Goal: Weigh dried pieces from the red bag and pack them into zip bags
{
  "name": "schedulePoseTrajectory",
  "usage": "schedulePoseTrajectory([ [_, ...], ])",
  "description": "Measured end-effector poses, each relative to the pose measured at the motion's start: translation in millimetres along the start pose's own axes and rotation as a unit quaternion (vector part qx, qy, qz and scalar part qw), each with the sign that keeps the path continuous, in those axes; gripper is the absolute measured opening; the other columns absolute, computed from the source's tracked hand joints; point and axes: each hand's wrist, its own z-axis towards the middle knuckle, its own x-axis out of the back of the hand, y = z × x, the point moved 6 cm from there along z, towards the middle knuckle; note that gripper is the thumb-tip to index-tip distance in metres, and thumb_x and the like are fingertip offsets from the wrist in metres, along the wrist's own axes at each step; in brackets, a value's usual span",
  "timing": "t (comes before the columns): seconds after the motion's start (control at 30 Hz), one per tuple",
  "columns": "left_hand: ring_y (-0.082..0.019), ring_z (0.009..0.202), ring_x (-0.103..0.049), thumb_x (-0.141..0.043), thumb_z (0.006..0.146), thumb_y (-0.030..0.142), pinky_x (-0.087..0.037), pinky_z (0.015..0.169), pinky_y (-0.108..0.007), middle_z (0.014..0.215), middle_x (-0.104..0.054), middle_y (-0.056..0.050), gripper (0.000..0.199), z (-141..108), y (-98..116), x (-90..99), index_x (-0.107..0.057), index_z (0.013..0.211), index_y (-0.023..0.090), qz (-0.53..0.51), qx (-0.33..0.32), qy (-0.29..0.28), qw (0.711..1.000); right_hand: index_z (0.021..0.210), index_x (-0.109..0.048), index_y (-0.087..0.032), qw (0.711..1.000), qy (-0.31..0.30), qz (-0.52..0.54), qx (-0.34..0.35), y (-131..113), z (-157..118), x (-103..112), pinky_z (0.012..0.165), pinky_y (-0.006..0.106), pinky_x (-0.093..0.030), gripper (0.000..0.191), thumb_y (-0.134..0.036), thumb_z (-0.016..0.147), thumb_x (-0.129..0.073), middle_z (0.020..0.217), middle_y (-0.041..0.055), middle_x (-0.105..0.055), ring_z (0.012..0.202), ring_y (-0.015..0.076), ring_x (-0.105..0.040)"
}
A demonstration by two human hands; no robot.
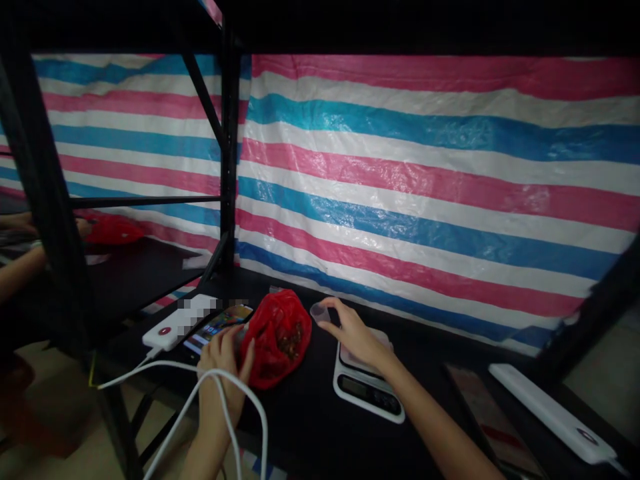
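Observation:
A red plastic bag [265,363] stands on the black shelf with its mouth open, small brownish pieces [291,341] showing inside; I cannot tell what they are. My left hand [223,357] grips the bag's left side, fingers and thumb curled at its edge. To the right of the bag, my right hand [353,331] pinches a small translucent plastic cup [320,313] between thumb and fingers. The cup is tilted and held off the shelf; its contents do not show. Below my right forearm sits a white digital scale [367,393], its platform partly hidden by my hand.
A phone [200,339] and a white power strip [170,330] lie left of the bag. White cables [263,413] loop across my left wrist. On the right are a dark flat object [487,413] and another white strip [550,410]. Another person's arm [25,270] shows at far left.

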Motion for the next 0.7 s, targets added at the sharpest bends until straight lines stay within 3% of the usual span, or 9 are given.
schedulePoseTrajectory([
  [0.1,-0.025,0.077,-0.060,-0.044,0.081,0.048,-0.045,0.070,-0.036,0.084,-0.062,-0.011,0.042,3.6,-18.3,-3.8,-0.053,0.102,0.014,0.007,0.074,-0.128,0.989,0.101,-0.060,-0.019,0.992,-0.064,0.108,-0.034,17.7,39.2,-46.0,0.089,0.034,-0.039,0.029,-0.028,0.073,-0.062,0.106,0.0053,-0.062,0.100,0.0189,-0.055],
  [0.17,-0.024,0.067,-0.062,-0.041,0.081,0.052,-0.045,0.062,-0.032,0.072,-0.063,-0.008,0.042,0.8,-18.8,-8.0,-0.055,0.096,0.016,0.014,0.135,-0.238,0.962,0.091,-0.066,-0.017,0.982,-0.108,0.141,-0.068,29.7,54.6,-70.1,0.084,0.033,-0.042,0.027,-0.027,0.066,-0.068,0.097,0.0047,-0.066,0.091,0.0195,-0.059],
  [0.23,-0.025,0.064,-0.063,-0.039,0.081,0.054,-0.044,0.059,-0.032,0.066,-0.063,-0.008,0.043,-4.6,-15.0,-10.7,-0.057,0.094,0.018,0.034,0.171,-0.318,0.932,0.083,-0.069,-0.016,0.974,-0.132,0.157,-0.093,37.9,61.4,-84.0,0.079,0.032,-0.045,0.024,-0.026,0.061,-0.071,0.086,0.0035,-0.068,0.082,0.0195,-0.061],
  [0.3,-0.028,0.070,-0.064,-0.044,0.079,0.053,-0.044,0.061,-0.033,0.071,-0.066,-0.010,0.041,-7.6,-11.6,-14.2,-0.058,0.096,0.018,0.055,0.174,-0.353,0.918,0.082,-0.070,-0.016,0.973,-0.130,0.160,-0.103,41.5,62.6,-86.8,0.075,0.032,-0.046,0.024,-0.025,0.060,-0.071,0.079,0.0031,-0.069,0.078,0.0198,-0.062],
  [0.4,-0.027,0.084,-0.064,-0.053,0.077,0.039,-0.044,0.068,-0.031,0.087,-0.067,-0.012,0.032,-5.8,-10.9,-23.6,-0.059,0.099,0.017,0.043,0.158,-0.354,0.921,0.094,-0.068,-0.015,0.977,-0.102,0.156,-0.103,37.1,59.0,-76.2,0.075,0.034,-0.047,0.032,-0.025,0.063,-0.068,0.085,0.0048,-0.069,0.081,0.0206,-0.062],
  [0.47,-0.024,0.087,-0.063,-0.049,0.080,0.034,-0.043,0.069,-0.028,0.090,-0.067,-0.010,0.027,-0.9,-12.1,-28.5,-0.058,0.099,0.017,0.005,0.160,-0.330,0.930,0.099,-0.065,-0.015,0.984,-0.070,0.144,-0.077,25.6,55.6,-60.7,0.077,0.035,-0.047,0.035,-0.025,0.065,-0.068,0.091,0.0058,-0.068,0.084,0.0206,-0.062],
  [0.6,-0.020,0.079,-0.063,-0.044,0.083,0.030,-0.041,0.064,-0.025,0.087,-0.065,-0.007,0.022,10.4,-10.7,-30.5,-0.055,0.096,0.017,-0.043,0.175,-0.283,0.942,0.101,-0.064,-0.018,0.999,0.014,0.039,0.017,-8.0,47.7,-22.3,0.088,0.037,-0.042,0.033,-0.024,0.068,-0.067,0.102,0.0067,-0.066,0.095,0.0204,-0.059],
  [0.7,-0.018,0.074,-0.062,-0.045,0.081,0.022,-0.040,0.064,-0.024,0.081,-0.064,-0.004,0.015,14.7,-5.4,-33.2,-0.053,0.092,0.017,-0.070,0.177,-0.271,0.944,0.104,-0.062,-0.020,0.997,0.024,-0.041,0.057,-24.3,41.4,-7.8,0.092,0.036,-0.039,0.032,-0.023,0.071,-0.065,0.106,0.0063,-0.064,0.101,0.0197,-0.057],
])
